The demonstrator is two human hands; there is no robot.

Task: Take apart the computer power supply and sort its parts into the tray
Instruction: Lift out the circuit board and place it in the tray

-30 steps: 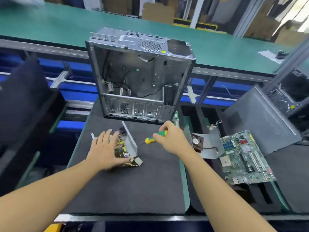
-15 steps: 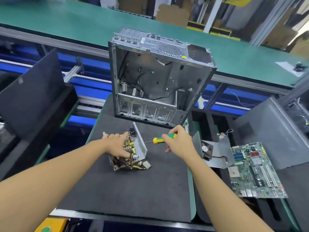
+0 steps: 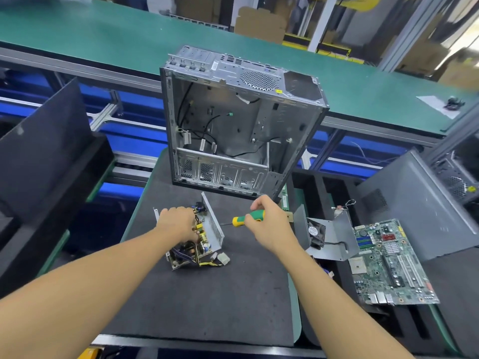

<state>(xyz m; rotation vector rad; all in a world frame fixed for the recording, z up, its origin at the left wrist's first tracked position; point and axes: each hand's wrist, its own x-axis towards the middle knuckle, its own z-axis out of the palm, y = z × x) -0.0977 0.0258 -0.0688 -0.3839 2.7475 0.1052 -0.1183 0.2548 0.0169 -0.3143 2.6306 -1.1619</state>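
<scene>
Head view: I've got the power supply on the dark mat, just to the near side of the gutted computer case. Its lid is already off and the circuit board sits bare inside the metal shell, with yellow and black cables spilling out to the near right. My left hand curls over the top, fingers clamped round the board edge to steady it. My right hand is wrapped round the green and yellow screwdriver, shaft aimed left at the shell wall; whether the tip sits on a screw I can't tell. Over on the right, a fan on a bent metal panel and a motherboard already lie across the black tray. So I'd call it about midway: opened up, but the board needs freeing from the shell, then both go to the tray.
</scene>
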